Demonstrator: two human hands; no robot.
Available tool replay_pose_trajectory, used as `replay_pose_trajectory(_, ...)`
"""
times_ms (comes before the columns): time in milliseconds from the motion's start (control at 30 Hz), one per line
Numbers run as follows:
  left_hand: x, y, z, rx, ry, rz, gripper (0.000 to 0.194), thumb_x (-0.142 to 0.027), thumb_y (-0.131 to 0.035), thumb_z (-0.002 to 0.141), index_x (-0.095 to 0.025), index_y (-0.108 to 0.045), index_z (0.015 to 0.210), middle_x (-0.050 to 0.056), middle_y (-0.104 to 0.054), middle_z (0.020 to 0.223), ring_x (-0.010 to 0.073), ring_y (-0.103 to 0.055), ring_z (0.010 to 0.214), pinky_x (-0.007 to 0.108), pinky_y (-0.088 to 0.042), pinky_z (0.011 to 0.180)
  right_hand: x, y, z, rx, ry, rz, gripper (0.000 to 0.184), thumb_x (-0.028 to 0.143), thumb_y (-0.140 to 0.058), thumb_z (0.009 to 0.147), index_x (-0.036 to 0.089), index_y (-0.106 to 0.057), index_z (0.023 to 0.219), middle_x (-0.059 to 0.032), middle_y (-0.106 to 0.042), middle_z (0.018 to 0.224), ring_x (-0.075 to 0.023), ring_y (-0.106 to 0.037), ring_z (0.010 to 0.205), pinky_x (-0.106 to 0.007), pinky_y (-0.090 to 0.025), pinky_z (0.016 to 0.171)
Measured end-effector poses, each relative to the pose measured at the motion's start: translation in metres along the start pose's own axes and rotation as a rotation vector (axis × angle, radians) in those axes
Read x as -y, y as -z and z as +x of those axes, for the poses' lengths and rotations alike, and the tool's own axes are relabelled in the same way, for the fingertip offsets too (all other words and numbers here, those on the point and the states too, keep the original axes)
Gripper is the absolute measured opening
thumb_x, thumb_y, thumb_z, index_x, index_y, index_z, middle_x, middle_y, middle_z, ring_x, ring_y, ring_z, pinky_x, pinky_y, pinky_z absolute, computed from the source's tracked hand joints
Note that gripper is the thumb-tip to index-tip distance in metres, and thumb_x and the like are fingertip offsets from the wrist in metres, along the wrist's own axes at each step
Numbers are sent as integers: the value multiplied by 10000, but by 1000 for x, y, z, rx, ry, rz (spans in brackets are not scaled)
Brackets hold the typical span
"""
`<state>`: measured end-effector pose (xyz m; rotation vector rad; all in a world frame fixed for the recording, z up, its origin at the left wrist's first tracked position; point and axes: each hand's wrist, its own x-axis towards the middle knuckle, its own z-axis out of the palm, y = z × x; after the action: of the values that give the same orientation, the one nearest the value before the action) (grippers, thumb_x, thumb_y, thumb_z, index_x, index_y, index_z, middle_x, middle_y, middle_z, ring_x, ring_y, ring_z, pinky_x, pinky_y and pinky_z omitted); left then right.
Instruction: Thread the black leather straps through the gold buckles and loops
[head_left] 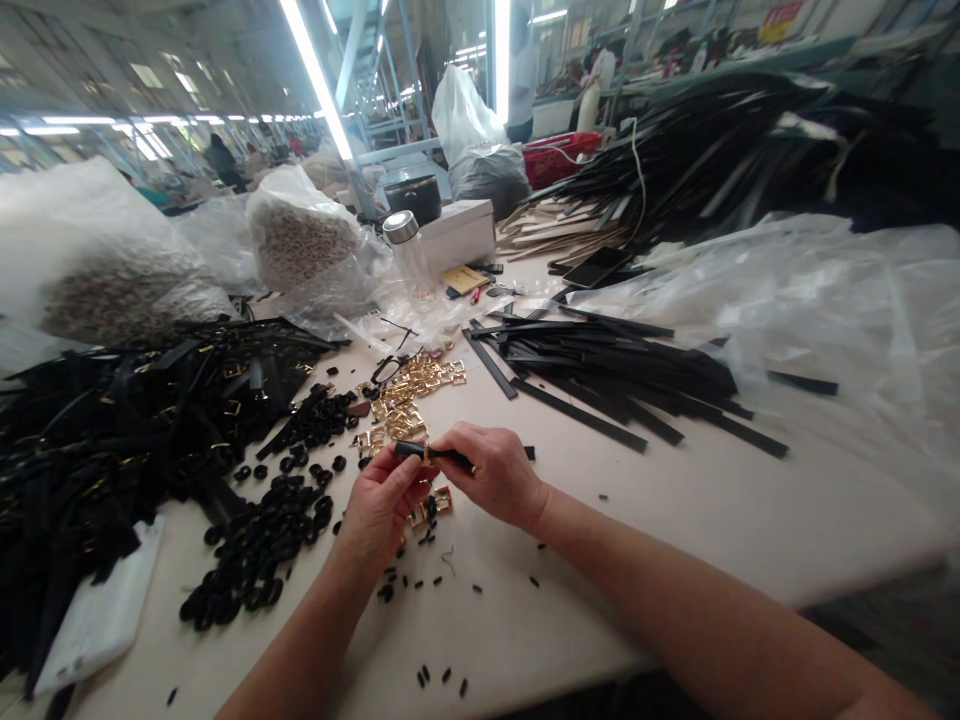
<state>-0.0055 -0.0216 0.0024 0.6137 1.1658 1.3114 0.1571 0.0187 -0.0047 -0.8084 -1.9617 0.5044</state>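
Note:
Both my hands meet over the white table [675, 520], pinching one short black strap [442, 456] with a gold buckle on it. My left hand [382, 500] grips the strap's left end; my right hand [491, 475] closes on its right part. Just behind them lies a heap of gold buckles [409, 395]. A few more gold buckles [431, 505] lie under my hands. Small black loops [262, 530] are scattered to the left.
A big pile of finished black straps [112, 440] fills the left side. Loose black strips [615, 370] lie at the right, beside clear plastic sheeting [825, 310]. Bags of rings [300, 240], a clear bottle [409, 255] and a white box [457, 235] stand behind.

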Motion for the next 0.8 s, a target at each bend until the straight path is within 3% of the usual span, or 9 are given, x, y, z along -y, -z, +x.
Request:
replay_pose_trajectory(233,-4,-3,1,-3,25,-61,317,-228,-868,575,-170,-669,814,-14,-692,754,79,-642,619,149,-506,538,1,7,3,65,101,-150,164,291,-534,950,207,-656,882,-16,-683,767,-130,-601,657,-237,-387,615)
replay_pose_trajectory(400,-7,2,2,21,-100,-16,239,-217,-857,590,-182,-702,768,-10,-712,801,98,-654,734,176,-532,681,1,10,4,128,-25,-7,153,254,-630,872,198,-640,1014,-30,-708,908,-139,-635,753,-226,-431,670)
replay_pose_trajectory(533,-7,6,4,31,-194,39,192,-210,-837,636,-199,-721,788,-17,-720,834,95,-653,782,182,-527,754,1,11,6,241,-109,53,77,205,-585,887,186,-657,866,-4,-678,770,-122,-587,660,-224,-405,624)
replay_pose_trajectory(800,-6,9,4,20,-80,-12,232,-240,-860,626,-201,-733,816,1,-740,817,102,-669,707,175,-535,648,1,13,10,319,-264,288,179,181,-546,886,169,-615,721,42,-586,593,-84,-496,532,-198,-342,533)
